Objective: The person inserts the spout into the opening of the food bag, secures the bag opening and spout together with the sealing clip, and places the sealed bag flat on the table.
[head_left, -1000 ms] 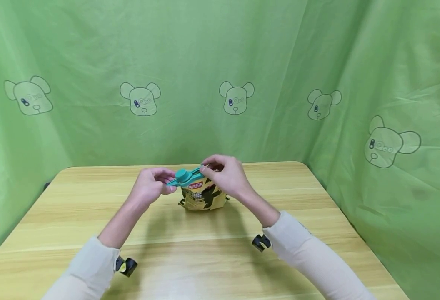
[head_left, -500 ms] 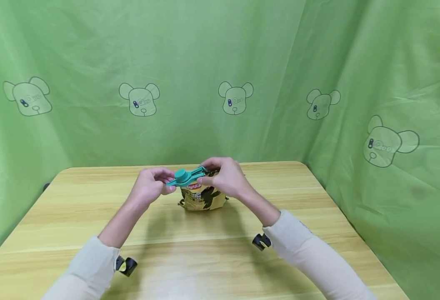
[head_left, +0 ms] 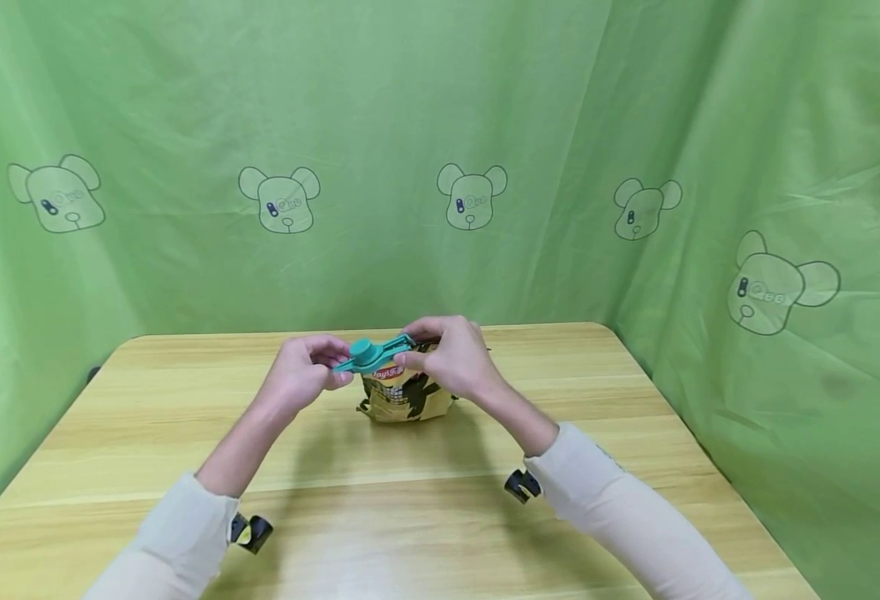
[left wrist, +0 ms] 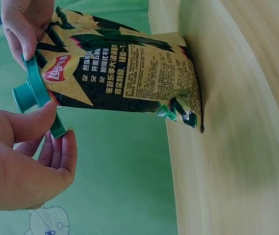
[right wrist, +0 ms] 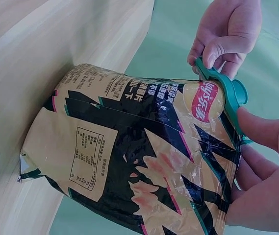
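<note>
A chip bag (head_left: 402,400) in yellow and black stands upright on the table, a red Lay's logo near its top. Across its top edge lies a teal bag clip (head_left: 380,357) with a round cap, its two arms slightly apart at the right end in the head view. My left hand (head_left: 301,372) pinches the clip's left end, past the bag's side, between thumb and fingers (left wrist: 68,152). At the other end my right hand (head_left: 455,357) grips the clip, thumb on the near side, its other fingers around the far side and partly hidden by the bag (right wrist: 144,161).
The wooden table (head_left: 380,517) spreads around the bag, with its back edge not far behind it. A green curtain (head_left: 380,108) with printed bear heads hangs behind and at both sides. Black wrist mounts (head_left: 252,533) hang below both sleeves.
My right thumb has moved from the top of the clip's right end down to its near side, baring that end. Over the last half second both hands stay nearly still.
</note>
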### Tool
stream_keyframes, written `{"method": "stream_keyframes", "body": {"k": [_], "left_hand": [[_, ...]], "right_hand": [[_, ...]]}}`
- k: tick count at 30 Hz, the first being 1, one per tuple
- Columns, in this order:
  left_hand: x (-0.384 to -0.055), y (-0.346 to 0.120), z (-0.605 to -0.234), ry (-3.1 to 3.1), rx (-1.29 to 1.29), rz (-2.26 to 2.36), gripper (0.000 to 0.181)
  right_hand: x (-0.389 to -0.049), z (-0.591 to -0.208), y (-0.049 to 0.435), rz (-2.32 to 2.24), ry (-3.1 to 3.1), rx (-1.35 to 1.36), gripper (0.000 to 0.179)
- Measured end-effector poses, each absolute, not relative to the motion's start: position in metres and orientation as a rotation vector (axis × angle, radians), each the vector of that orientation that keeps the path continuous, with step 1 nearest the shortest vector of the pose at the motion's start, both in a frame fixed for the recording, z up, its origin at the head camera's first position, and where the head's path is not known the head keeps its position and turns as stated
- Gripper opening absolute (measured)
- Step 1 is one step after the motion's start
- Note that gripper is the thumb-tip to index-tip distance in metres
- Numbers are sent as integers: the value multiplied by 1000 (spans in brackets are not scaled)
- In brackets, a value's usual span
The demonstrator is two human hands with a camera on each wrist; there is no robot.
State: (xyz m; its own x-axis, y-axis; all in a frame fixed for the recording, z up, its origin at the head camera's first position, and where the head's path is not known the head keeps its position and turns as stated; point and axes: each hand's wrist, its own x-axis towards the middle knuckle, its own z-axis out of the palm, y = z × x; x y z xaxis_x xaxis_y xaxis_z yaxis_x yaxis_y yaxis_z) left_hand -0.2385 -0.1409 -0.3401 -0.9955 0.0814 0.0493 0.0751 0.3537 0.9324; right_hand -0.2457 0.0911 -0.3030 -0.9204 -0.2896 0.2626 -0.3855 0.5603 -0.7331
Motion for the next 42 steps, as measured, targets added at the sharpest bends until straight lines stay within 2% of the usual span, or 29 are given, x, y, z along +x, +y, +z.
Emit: {"method": "stream_keyframes", "body": {"k": [5,18,42], "left_hand": [[-237,-140,-336,2630,170,1710,31],[-233,-130,-329,2772,293,1521,42],[-233,-111,-326,2815,334,1577,36]], "right_hand": [[-246,-303,90,1270,-2671,578,29],[-245,-304,91,1247,-2661,576,31],[-245,-305,91,1251,-2631,596,24]]}}
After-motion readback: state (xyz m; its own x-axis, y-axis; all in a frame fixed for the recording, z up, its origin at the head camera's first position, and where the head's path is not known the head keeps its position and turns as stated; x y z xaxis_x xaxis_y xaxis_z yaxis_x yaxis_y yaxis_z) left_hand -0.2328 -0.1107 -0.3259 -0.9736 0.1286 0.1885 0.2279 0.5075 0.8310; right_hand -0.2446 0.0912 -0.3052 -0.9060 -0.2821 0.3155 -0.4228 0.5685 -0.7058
